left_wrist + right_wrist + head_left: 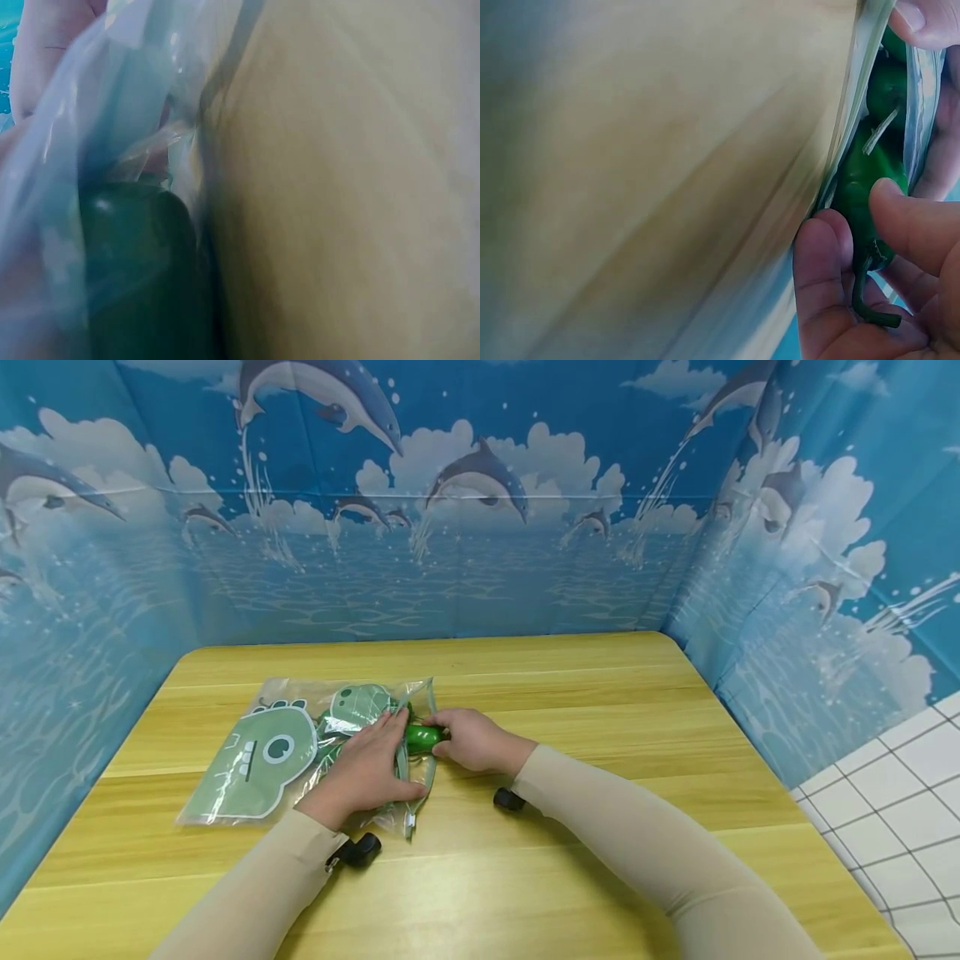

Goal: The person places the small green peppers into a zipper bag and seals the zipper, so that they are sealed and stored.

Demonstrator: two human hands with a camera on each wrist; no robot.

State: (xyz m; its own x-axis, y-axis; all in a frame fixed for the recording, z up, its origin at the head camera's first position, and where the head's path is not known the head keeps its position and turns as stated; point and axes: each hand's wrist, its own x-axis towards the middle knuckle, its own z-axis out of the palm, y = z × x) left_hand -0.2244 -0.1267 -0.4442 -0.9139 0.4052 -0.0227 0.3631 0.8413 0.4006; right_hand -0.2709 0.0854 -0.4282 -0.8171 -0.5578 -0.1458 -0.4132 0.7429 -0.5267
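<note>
Dolphin-print curtain (480,585) stands behind your wooden table (600,868). Your pepper (424,739) sits at the mouth of the bag (277,781), its body between the plastic edges and its stem (883,319) pointing out. Your right hand (476,742) pinches it at the stem end, thumb on one side, curled fingers on the other; this grip probably lets you guide it lengthwise with your knuckles outside the mouth. More peppers (889,86) lie behind it inside, one showing a pale stem (881,133) in the right wrist view. Your left hand (367,768) lies across the bag beside the mouth, fingers extended, thumb spread toward the near edge, likely to steady the plastic and hold the edges apart. You cannot tell whether its fingertips also pinch the film. Lay of the bag: flat, mouth toward your right hand, presumably for a straight reach. Its slider (410,821) sits at the near end, consistent with an unfastened zip. Farther out, white tiles (907,810) adjoin the table's right side.
</note>
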